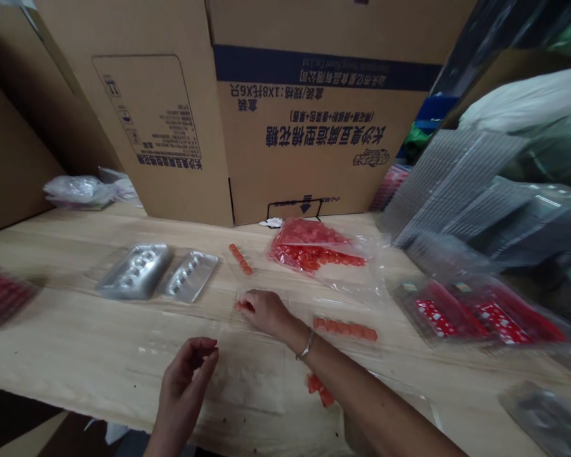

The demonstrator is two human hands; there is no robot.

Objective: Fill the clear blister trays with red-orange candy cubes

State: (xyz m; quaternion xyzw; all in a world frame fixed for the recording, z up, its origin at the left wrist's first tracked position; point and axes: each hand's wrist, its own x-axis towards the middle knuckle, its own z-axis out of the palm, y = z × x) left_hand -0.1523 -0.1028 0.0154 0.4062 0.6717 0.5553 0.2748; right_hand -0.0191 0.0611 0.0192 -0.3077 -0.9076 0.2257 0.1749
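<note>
My right hand (pixel 267 312) reaches over the middle of the wooden table, its fingertips pinched on a small red piece (pixel 238 306). Just beyond it lies a short row of red pieces (pixel 240 259). Another row of red pieces (pixel 344 328) sits to the right of my wrist. Some loose red pieces (pixel 320 390) are partly hidden by my right forearm. My left hand (pixel 189 374) hovers nearer the front edge, thumb and fingers curved apart with nothing between them. Clear plastic trays (pixel 247 377), hard to make out, lie on the table between and around my hands.
An open clear bag of red pieces (pixel 309 244) lies before a large cardboard box (pixel 314 165). Stacked clear moulded trays (pixel 136 273) and a single tray (pixel 190 276) stand left. Red-and-white packets (pixel 499 320) and tall stacks of plastic trays (pixel 450 181) crowd the right.
</note>
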